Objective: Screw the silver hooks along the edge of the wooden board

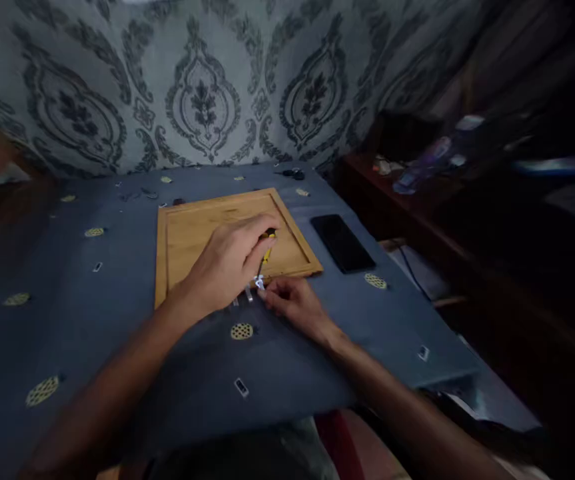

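My left hand (232,257) is wrapped round the yellow-and-black handle of a small screwdriver (268,253), which stands nearly upright. Its shaft points down at a small shiny metal piece (259,283) by the near edge of a wooden panel (297,241). The fingers of my right hand (297,303) are pinched together at that metal piece, below the screwdriver's tip. Beside it, another short metal strip (249,293) projects from the panel's near edge. The panel lies flat on the cloth, with a raised border round its face, and my left hand covers part of it.
A black phone (343,243) lies to the right of the panel on the blue patterned tablecloth (177,373). Small dark items (292,173) rest near the back edge. A plastic bottle (424,163) lies on a brown surface at the right. A patterned curtain (202,93) hangs behind.
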### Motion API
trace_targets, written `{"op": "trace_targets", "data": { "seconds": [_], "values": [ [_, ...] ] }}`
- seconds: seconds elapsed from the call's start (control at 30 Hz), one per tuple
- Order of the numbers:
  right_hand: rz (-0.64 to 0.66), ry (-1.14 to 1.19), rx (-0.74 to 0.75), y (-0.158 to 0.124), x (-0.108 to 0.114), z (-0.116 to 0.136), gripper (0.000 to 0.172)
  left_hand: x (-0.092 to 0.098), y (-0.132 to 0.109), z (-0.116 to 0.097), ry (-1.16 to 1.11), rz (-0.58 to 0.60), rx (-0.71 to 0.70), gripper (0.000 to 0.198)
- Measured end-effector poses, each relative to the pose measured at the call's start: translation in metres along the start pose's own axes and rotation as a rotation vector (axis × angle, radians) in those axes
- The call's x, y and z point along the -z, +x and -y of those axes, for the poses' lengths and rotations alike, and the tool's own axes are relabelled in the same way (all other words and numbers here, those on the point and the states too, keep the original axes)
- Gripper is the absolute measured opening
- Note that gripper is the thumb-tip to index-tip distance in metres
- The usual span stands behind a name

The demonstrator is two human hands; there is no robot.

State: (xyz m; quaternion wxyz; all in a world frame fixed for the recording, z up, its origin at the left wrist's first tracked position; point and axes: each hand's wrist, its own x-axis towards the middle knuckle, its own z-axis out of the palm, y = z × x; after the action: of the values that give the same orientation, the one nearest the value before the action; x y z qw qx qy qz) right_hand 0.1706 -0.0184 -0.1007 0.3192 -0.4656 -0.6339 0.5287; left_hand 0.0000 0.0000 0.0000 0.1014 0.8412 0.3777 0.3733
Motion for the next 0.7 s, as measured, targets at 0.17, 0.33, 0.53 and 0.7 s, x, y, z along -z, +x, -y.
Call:
{"op": "trace_targets", "data": {
  "seconds": [0.17,0.33,0.53,0.7],
  "values": [
    [0.000,0.009,-0.011,0.0004,0.0012,-0.0012,0.036,-0.0013,0.0002,-0.0023,-0.028,0.000,0.041,0.016],
    [-0.014,0.016,-0.025,-0.0010,0.0014,-0.0007,0.037,-0.0024,0.0003,-0.0017,-0.030,-0.006,0.054,0.013],
    [-0.027,0.015,-0.026,0.0001,0.0013,-0.0037,0.039,-0.0010,0.0005,-0.0007,-0.015,-0.026,0.043,0.014],
    [-0.028,0.040,-0.037,0.0001,0.0008,-0.0026,0.041,0.0050,0.0016,-0.0025,-0.026,-0.104,0.028,0.015]
  ]
}}
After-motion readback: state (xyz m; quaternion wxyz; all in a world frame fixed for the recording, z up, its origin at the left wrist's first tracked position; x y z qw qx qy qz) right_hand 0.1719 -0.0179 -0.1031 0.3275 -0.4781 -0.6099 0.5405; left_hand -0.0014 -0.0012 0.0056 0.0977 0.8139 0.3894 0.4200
